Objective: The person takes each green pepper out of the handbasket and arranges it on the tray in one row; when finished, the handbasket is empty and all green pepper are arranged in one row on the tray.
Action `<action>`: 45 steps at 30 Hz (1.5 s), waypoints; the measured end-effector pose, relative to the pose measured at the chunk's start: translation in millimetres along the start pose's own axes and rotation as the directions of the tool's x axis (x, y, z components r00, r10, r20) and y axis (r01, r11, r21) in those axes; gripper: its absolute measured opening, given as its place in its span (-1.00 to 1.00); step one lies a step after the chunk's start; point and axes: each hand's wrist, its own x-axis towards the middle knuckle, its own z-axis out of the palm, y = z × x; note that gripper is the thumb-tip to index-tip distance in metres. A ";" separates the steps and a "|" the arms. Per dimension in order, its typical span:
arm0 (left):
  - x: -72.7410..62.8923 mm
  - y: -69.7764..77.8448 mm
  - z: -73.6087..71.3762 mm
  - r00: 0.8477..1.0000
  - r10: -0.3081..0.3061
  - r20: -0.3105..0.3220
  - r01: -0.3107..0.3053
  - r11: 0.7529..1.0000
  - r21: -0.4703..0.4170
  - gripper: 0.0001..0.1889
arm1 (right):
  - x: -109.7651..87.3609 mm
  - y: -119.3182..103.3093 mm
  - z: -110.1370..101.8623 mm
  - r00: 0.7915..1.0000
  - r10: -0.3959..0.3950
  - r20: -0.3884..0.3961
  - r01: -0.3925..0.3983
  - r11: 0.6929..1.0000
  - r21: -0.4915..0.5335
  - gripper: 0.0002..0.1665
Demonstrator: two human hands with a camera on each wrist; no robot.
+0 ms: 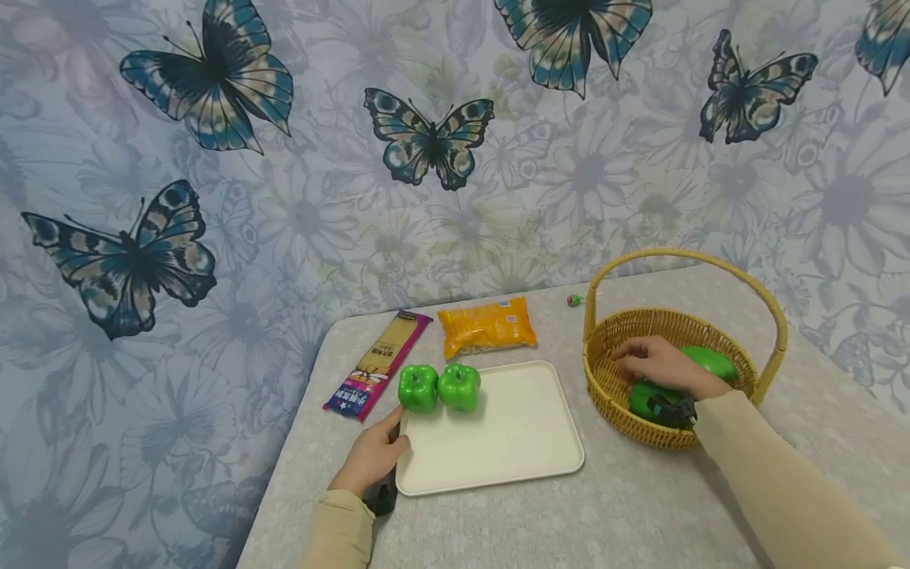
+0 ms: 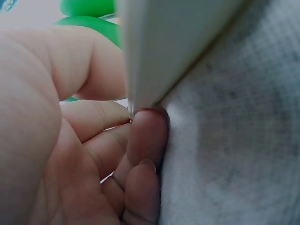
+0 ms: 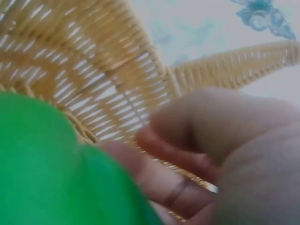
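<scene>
The left hand [image 1: 371, 453] pinches the left edge of a cream tray [image 1: 498, 450], two green bell peppers [image 1: 459, 387] in its far-left corner. The right hand [image 1: 661, 365], fingers loosely bent around nothing visible, is inside a wicker basket [image 1: 611, 415], beside green vegetables [image 1: 711, 362]. An orange packet [image 1: 490, 326] lies behind the tray.

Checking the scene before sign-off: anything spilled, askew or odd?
Nothing looks spilled or damaged. One oddity: a small red-and-green item lies by itself near the back edge of the table, beside the basket, like a stray. It's too small to identify.
</scene>
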 end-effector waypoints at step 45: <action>0.2 0.7 1.0 1.000 -0.016 -0.002 0.016 1.000 0.027 -0.30 | 3.6 -0.7 4.1 0.983 -0.024 -0.181 -0.014 0.979 -0.203 -0.58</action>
